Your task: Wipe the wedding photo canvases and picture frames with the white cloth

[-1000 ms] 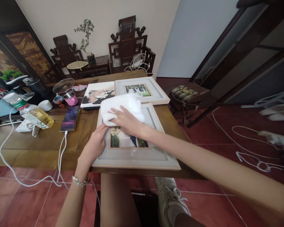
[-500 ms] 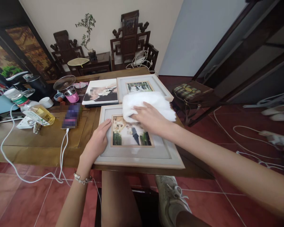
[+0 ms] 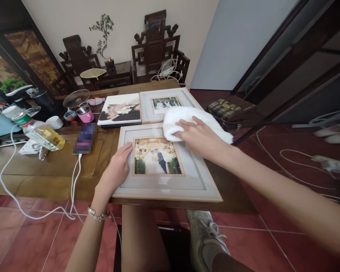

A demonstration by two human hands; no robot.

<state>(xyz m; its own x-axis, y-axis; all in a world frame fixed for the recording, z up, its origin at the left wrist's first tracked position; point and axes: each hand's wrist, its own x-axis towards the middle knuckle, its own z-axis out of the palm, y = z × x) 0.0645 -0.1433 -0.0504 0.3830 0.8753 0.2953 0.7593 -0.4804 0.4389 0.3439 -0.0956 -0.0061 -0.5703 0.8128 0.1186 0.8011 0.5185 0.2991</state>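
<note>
A picture frame (image 3: 164, 187) with a pale wood border lies flat near the table's front edge, a wedding photo in its middle. My left hand (image 3: 116, 166) rests along its left side, fingers stretched out flat on the border. In my right hand (image 3: 197, 138) is a folded white fluffy cloth (image 3: 192, 117), pressed on the frame's upper right part and covering that corner. Some of the cloth hangs past the frame's right side. Just behind, a second picture frame (image 3: 146, 109) is partly covered by the cloth.
A white photo panel (image 3: 110, 104) lies left of the second frame. Farther left on the wooden table (image 3: 53, 181) are a phone (image 3: 85, 139) on a white cable, a bottle of yellow liquid (image 3: 49, 138) and a pink mug (image 3: 85, 114). A plaid bag (image 3: 223, 108) is beyond the right edge.
My right hand has slid the white cloth to the right across the frame, uncovering the photo's upper right part. My left hand stays in place on the frame's left side.
</note>
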